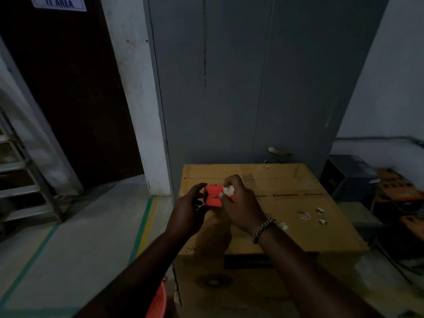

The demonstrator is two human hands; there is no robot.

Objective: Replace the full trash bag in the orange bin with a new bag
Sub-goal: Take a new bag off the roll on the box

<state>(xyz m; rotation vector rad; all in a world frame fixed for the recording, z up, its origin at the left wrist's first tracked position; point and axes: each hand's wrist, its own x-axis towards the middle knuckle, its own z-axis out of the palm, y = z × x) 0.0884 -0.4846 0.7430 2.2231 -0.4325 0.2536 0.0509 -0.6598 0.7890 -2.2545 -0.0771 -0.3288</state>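
Note:
A small orange-red roll of bags (213, 196) is held over a cardboard box (298, 216). My left hand (190, 211) grips the roll's left end. My right hand (241, 203), with a beaded bracelet at the wrist, closes on its right end, and its fingers pinch a white piece (228, 191) there. A sliver of the orange bin (157, 301) shows at the bottom edge, below my left forearm; its inside is hidden.
A grey metal cabinet (252, 88) stands behind the box. A dark door (68, 99) is at the left, with metal steps (20, 175) beside it. Green and yellow floor tape (142, 228) runs past the box. Dark equipment and orange items (394, 189) crowd the right.

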